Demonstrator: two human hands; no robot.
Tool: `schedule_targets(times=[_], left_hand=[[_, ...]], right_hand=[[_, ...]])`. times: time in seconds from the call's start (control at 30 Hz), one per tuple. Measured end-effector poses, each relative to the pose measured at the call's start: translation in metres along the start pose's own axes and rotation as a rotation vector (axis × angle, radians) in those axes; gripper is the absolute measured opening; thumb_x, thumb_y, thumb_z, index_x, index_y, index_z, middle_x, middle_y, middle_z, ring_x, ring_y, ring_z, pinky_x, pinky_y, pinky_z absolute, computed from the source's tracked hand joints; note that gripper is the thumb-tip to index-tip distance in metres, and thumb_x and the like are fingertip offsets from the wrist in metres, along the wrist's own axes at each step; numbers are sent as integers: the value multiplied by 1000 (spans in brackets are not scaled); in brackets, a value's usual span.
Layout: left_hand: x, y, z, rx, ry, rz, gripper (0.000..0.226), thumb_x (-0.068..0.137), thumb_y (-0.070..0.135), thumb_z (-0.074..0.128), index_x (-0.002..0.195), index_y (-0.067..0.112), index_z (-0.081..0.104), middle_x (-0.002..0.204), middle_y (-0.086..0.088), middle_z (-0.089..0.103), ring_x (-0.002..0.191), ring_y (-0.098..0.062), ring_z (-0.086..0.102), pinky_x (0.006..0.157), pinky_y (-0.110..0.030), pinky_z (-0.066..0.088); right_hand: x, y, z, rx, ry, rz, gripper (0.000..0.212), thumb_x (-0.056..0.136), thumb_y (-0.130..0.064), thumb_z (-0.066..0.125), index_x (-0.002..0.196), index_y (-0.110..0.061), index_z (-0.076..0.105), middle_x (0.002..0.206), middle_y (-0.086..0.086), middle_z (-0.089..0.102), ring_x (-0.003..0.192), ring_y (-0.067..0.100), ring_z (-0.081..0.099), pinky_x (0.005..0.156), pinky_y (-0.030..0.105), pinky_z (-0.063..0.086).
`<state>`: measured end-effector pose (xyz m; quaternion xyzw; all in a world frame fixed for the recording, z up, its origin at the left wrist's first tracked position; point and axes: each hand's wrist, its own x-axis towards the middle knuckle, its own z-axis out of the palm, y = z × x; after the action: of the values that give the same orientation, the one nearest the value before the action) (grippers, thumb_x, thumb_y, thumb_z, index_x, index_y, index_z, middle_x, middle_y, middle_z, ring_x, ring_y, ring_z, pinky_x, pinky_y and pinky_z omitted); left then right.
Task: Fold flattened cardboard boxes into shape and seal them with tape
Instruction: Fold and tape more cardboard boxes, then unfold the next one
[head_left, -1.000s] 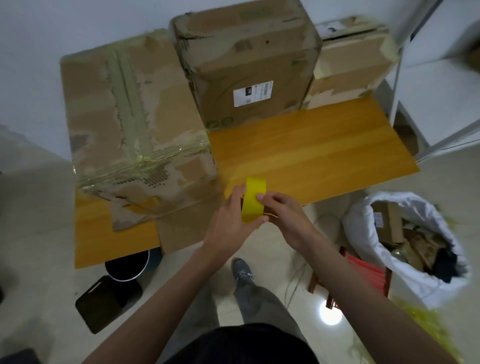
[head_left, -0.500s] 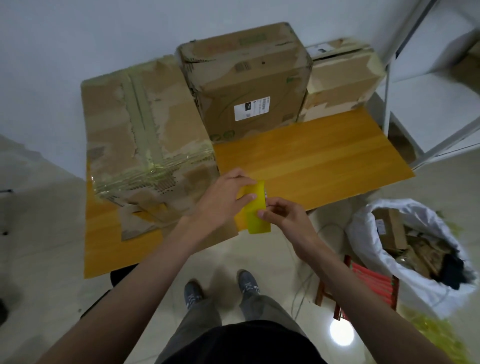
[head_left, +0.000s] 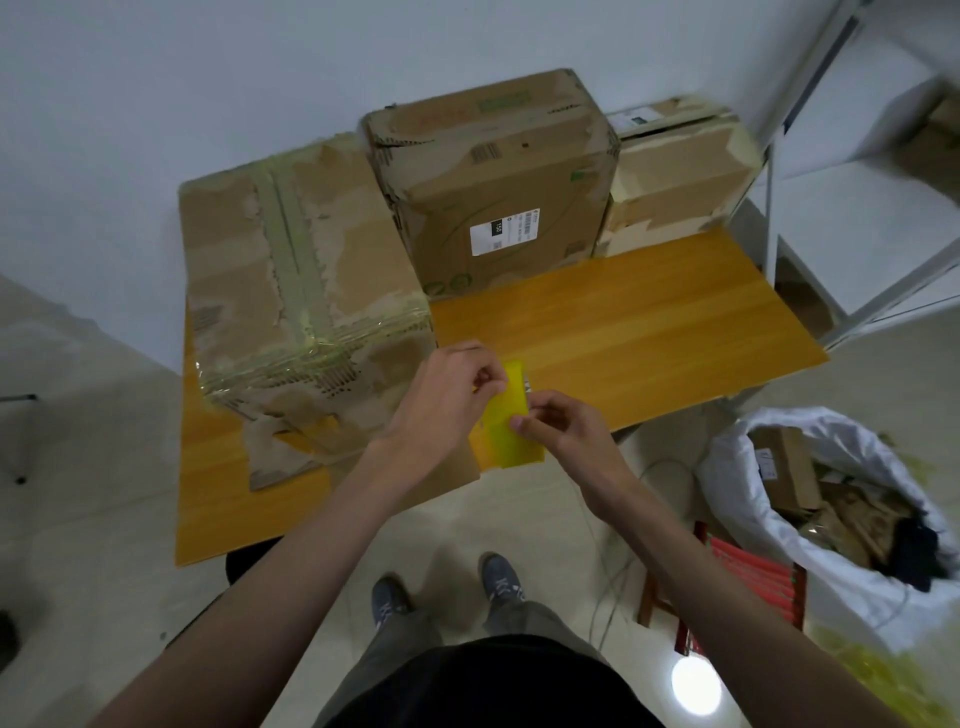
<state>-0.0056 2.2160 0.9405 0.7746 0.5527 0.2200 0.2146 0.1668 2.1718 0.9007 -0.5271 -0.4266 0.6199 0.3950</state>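
- While standing at the near edge of a yellow wooden table (head_left: 649, 332), held between both hands: a yellow roll of tape (head_left: 511, 431), just over that edge, near the middle.
- Far left on the table: a large worn cardboard box (head_left: 291, 291), crossed by old greenish tape and clear wrap, one loose flap hanging toward the near side.
- Left hand (head_left: 447, 400) curled around the roll's upper left side, thumb and forefinger pinching at its top.
- Centre, against the white wall: a taller labelled box (head_left: 498, 192), upright, touching the large one.
- Right hand (head_left: 561, 431) meeting the roll from the right, fingertips pressed together and pinching at its outer face; whether on a loose tape end, impossible to tell.
- Far right on the table: a smaller patched box (head_left: 675, 182), just beside the labelled one.
- Right, on the floor: a white sack (head_left: 737, 467) stuffed with cardboard scraps, beside a red stool (head_left: 748, 571).
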Motion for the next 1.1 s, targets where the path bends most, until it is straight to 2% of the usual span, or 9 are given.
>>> schedule_targets(times=[0.1,0.2,0.3,0.37,0.5,0.63,0.8,0.97,1.1], left_hand=[[4,-2,5,48,-21,-22,7,95,13,64,88,15,64,92,3,59,83,-14,56,74,-33,47],[4,-5,13,128,-109,-35,11,99,4,53,94,14,54,100,-3,53,93,-20,52,76,-32,42],[3,-8,17,154,-179,-49,20,96,-3,50,94,17,48,102,-5,52,98,-21,49,75,-27,36],[3,-9,16,155,-191,-76,23,96,-4,50,94,19,46,102,-3,51,97,-19,48,74,-26,35],[-1,1,15,122,-166,-16,22,98,0,51,92,21,46,99,-2,51,91,-17,47,73,-31,40],[8,11,9,77,-171,-68,14,102,8,48,94,19,49,100,-4,53,94,-20,49,76,-31,38],[33,16,2,114,-244,-119,9,103,15,48,100,13,56,108,-8,57,100,-24,52,87,-43,46],[49,8,13,151,-375,-140,9,102,19,53,96,16,59,102,-4,60,93,-21,56,77,-37,47],[52,4,31,158,-392,-172,8,100,19,56,93,22,55,103,-2,59,95,-22,58,80,-41,51]], right_hand=[[-1,-1,3,-14,-11,12,21,86,-6,73,105,-1,65,90,21,62,82,19,59,71,27,50],[-1,-1,5,-46,2,41,34,86,-5,73,118,-10,63,106,16,70,96,22,67,78,31,56],[0,2,5,-190,68,16,55,85,-11,77,132,-22,52,101,6,67,92,22,67,78,37,57],[1,3,5,-191,84,-36,62,83,-11,78,131,-35,48,95,4,65,83,18,66,73,34,56],[12,3,3,-196,175,-63,44,88,-11,71,120,-36,54,91,4,67,76,14,61,65,32,49],[14,6,-8,-239,105,-122,23,92,-7,66,99,-26,56,91,-1,63,66,9,51,59,24,41],[13,7,-16,-238,49,-171,23,93,-4,64,94,-22,49,84,-4,55,67,12,47,62,28,39],[13,12,-21,-244,4,-196,22,95,-3,62,97,-18,47,82,-1,52,69,14,43,63,28,38],[18,18,-24,-218,10,-174,23,94,-1,61,97,-17,46,82,3,51,71,15,44,65,29,39]])
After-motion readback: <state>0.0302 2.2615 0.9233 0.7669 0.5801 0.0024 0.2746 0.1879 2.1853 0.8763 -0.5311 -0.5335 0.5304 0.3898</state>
